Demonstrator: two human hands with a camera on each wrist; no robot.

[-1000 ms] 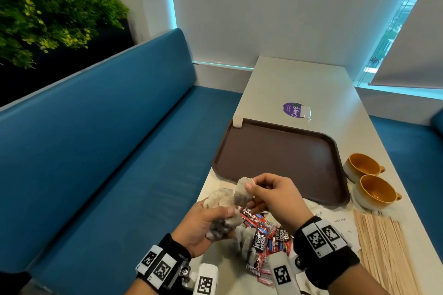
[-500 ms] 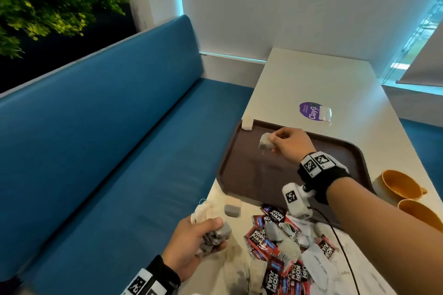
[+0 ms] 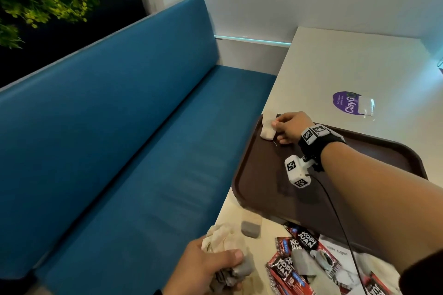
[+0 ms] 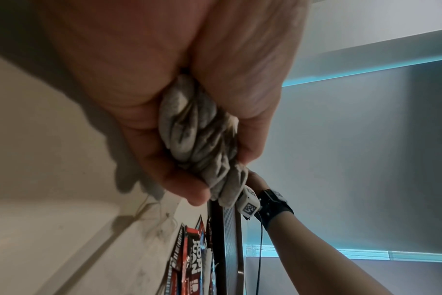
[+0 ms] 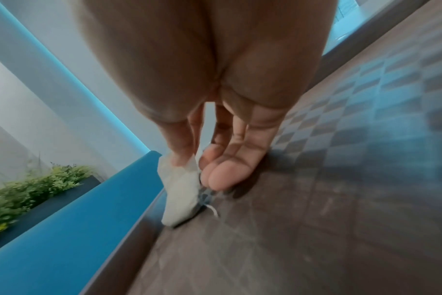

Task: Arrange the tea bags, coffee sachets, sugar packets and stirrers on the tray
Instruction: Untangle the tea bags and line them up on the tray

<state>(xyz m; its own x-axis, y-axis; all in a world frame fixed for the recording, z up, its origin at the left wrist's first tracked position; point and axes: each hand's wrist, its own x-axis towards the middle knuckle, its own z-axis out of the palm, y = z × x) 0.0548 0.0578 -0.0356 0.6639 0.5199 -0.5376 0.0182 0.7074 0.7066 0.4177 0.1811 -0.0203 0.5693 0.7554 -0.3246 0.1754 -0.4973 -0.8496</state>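
Right hand (image 3: 288, 128) pinching tea bag (image 3: 268, 130) at tray (image 3: 259, 184) far-left corner; next release. Left hand (image 3: 206, 268) clutches remaining bags (image 4: 202, 139).

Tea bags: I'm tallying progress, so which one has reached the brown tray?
The pale tea bag pinched by the right hand at the brown plastic tray's far-left corner; the others are bunched in the left hand or lying on the table.

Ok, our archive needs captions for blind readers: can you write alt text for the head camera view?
A person's right hand pinches a tea bag at the far left corner of a brown tray, while the left hand grips a bunch of tea bags at the table edge. Red coffee sachets lie beside a blue bench.
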